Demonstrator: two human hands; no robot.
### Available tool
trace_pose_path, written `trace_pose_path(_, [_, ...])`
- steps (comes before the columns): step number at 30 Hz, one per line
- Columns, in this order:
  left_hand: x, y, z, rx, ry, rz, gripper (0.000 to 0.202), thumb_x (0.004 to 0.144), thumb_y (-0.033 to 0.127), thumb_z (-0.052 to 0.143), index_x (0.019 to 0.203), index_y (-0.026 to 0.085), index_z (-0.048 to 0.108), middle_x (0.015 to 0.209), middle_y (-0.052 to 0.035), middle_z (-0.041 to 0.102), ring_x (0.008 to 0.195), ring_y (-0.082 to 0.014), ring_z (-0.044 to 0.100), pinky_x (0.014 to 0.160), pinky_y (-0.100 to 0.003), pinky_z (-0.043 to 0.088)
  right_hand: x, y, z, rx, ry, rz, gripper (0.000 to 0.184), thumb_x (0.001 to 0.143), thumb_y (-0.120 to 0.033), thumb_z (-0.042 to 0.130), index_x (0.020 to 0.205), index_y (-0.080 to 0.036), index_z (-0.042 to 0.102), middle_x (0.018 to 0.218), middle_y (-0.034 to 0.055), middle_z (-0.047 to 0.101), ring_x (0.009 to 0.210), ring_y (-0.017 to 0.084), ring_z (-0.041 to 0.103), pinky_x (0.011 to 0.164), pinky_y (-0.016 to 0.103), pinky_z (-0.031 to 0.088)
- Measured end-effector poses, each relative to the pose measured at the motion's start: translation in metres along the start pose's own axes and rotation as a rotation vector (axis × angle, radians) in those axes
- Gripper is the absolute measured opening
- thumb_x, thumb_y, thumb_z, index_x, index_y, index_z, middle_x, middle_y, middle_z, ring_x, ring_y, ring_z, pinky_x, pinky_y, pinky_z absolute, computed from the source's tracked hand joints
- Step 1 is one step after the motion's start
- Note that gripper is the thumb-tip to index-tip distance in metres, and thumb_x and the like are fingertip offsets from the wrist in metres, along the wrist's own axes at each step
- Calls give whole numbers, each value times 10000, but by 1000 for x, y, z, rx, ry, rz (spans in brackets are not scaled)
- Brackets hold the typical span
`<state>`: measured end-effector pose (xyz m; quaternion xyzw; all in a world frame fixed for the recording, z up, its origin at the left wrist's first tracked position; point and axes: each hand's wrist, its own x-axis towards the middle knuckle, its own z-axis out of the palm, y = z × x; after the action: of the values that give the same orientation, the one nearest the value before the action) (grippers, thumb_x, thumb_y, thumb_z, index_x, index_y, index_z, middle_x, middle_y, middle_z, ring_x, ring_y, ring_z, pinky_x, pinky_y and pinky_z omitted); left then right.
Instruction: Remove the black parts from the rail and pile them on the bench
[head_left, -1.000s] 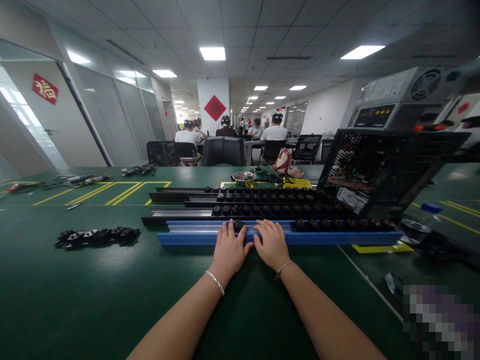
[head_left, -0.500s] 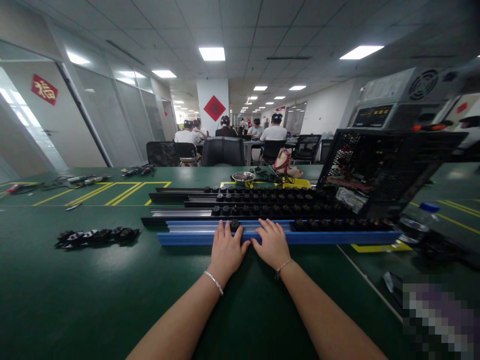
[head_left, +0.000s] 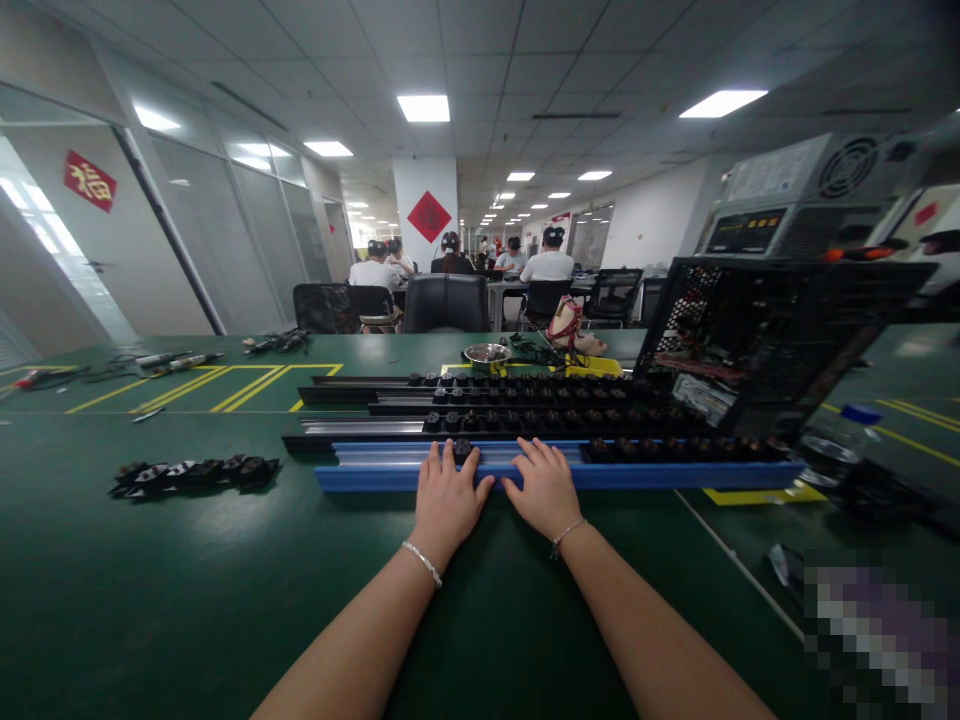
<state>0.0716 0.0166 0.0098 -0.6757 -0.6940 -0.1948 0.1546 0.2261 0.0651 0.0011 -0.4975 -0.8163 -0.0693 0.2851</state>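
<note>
A long blue rail (head_left: pixel 390 480) with an open channel lies across the green table in front of me. One round-faced black socket module (head_left: pixel 463 449) sits in its channel, left of a row of black socket modules (head_left: pixel 660 450) in the right half. My left hand (head_left: pixel 448 497) has its fingers closed about the single module, thumb against the rail's front. My right hand (head_left: pixel 545 490) holds the blue rail farther right, fingers over its front wall and thumb on the front face. Its fingertips are partly hidden inside the channel.
Behind lie several black rails (head_left: pixel 352 427) with socket modules. A pile of loose black modules (head_left: pixel 195 474) is at left. At right stand an opened computer case (head_left: pixel 757 330) and a bottle with a blue cap (head_left: pixel 832 450). A metal bowl (head_left: pixel 486 354) is farther back; people sit beyond.
My left hand has shifted slightly left along the blue rail, and the single socket module has moved left with it. My right hand and the rail have stayed in place.
</note>
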Motion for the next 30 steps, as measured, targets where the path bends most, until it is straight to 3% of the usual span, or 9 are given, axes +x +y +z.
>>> trace_pose_path(30, [-1,-13,-1,35,55,-46,489,872,505,330,1234,247,534,1323,-145,489,1312,-317,295,1010,-462,299,0,0,-2,-22,-19,1,227,772,-354,565,905,-186,641,1295,86,527,1233,280,397,1026,468,266])
